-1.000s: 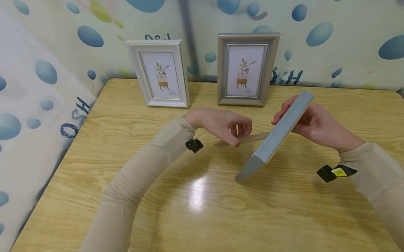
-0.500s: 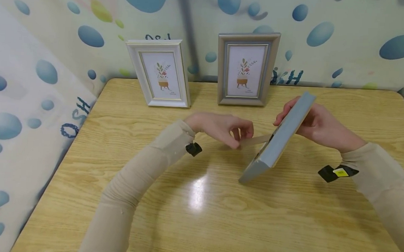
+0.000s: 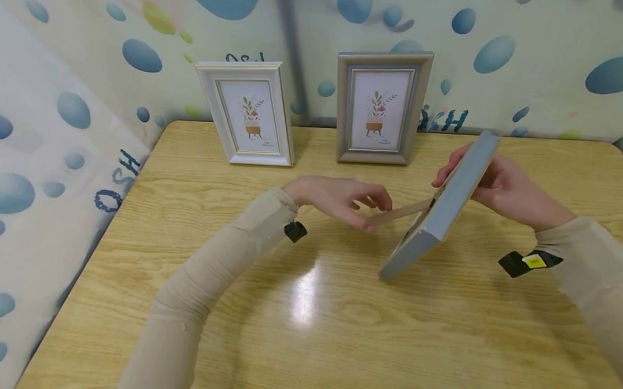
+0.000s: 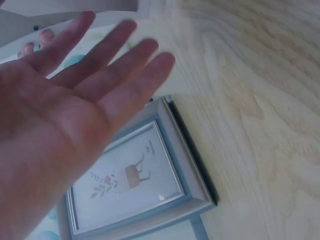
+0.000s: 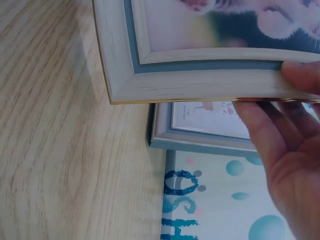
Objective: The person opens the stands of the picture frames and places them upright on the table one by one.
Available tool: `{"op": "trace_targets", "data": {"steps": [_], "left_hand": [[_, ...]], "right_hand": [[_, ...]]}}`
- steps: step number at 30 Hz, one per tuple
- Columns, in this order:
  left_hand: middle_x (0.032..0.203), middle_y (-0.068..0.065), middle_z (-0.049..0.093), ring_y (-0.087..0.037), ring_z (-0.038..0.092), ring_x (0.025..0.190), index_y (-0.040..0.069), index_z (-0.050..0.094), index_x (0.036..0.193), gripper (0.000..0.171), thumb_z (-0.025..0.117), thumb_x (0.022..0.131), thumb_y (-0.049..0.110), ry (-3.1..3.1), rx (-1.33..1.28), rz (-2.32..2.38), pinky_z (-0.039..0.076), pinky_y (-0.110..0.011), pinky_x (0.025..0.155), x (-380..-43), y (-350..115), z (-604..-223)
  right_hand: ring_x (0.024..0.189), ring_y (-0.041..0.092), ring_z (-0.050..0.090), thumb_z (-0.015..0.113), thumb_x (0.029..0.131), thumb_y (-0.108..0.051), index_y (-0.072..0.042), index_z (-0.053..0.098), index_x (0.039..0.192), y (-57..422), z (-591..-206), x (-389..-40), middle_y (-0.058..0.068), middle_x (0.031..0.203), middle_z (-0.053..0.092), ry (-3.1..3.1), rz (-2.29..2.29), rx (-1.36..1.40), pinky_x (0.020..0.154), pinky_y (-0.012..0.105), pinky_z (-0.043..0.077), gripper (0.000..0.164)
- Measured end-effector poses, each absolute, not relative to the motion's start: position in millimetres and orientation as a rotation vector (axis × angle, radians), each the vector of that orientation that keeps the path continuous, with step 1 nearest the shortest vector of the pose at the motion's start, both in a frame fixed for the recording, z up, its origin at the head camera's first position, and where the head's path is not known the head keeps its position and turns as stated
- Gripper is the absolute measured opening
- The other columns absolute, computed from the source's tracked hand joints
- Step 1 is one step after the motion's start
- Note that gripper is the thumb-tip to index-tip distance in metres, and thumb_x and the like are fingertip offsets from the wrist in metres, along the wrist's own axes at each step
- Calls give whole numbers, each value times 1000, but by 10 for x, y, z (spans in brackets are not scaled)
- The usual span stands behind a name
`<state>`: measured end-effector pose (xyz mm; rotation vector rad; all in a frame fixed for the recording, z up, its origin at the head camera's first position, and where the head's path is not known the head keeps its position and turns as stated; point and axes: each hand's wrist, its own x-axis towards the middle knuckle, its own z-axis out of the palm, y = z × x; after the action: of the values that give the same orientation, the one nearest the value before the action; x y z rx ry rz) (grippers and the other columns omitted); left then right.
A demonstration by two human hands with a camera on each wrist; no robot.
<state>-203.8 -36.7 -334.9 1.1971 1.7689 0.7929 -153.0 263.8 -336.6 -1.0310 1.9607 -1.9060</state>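
Observation:
My right hand [image 3: 523, 189] grips a picture frame [image 3: 455, 192] by its upper edge, tilted with its back toward my left hand. In the right wrist view, the frame's pale front border [image 5: 200, 82] and part of an animal photo [image 5: 240, 25] show, with the thumb over the border and fingers behind it. A slim support leg [image 3: 402, 212] sticks out from the frame's back. My left hand [image 3: 337, 198] is at the leg's free end, its thumb tip right at it. In the left wrist view this hand's fingers [image 4: 127, 85] are spread and nearly straight; the thumb is hidden.
Two more picture frames stand at the table's back edge: a white frame [image 3: 285, 126] on the left and a grey-brown frame [image 3: 343, 103] right of it, both with plant pictures. Behind the wooden table [image 3: 304, 356] is a wall [image 3: 313, 38] patterned with blue ovals.
The held frame has moved a little to the right with my right hand, and more of its back and the leg shows. My left hand's fingers have straightened somewhat.

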Motion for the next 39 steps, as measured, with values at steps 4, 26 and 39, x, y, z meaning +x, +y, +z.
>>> {"op": "trace_targets", "data": {"steps": [4,26,39], "left_hand": [[149,-7,35,-22,32,137,8,33,146,70,64,88,33,1818,1230,750,32,-46,107,-2061,-465,-3350],[157,-7,19,-33,20,142,9,19,153,74,61,94,24,1970,1016,835,23,-53,111,-2104,-1141,-3438],[156,-10,22,-36,22,140,8,25,151,68,60,94,22,2017,955,835,24,-52,110,-2083,-1356,-3411]], "right_hand": [[107,22,63,44,88,25,9,48,117,2687,-3365,-1524,18,112,62,1950,-1946,-987,87,27,51,33],[94,-4,61,61,89,7,-9,56,122,3089,-3372,-1414,-12,108,63,2711,-1597,-377,74,11,48,37],[103,-3,54,56,95,-2,-23,41,144,3312,-3468,-1443,-8,121,48,2840,-1603,-45,73,6,44,55]]}}
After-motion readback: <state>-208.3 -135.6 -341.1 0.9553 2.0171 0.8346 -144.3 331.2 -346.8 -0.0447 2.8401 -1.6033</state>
